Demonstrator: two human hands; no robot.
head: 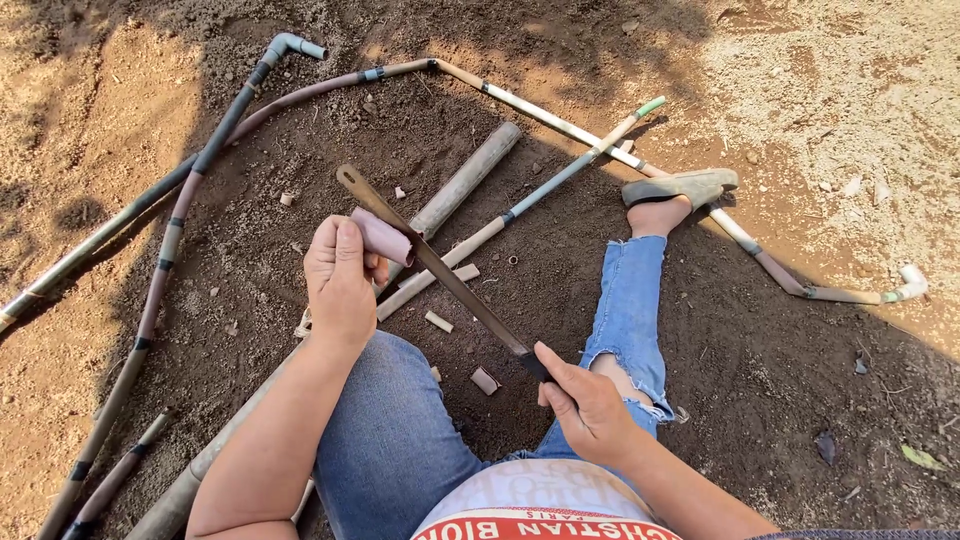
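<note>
Saw blade (430,262) slants from near-right to far-left.

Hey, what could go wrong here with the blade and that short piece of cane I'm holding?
1. The left hand pinches the short cane piece right beside the long blade; a slip could probably reach the fingers.
2. The right hand holds only the handle end, so the long blade may wobble or twist.
3. The work sits just above the bent knee, so a blade that breaks through might drop onto the leg.
</note>
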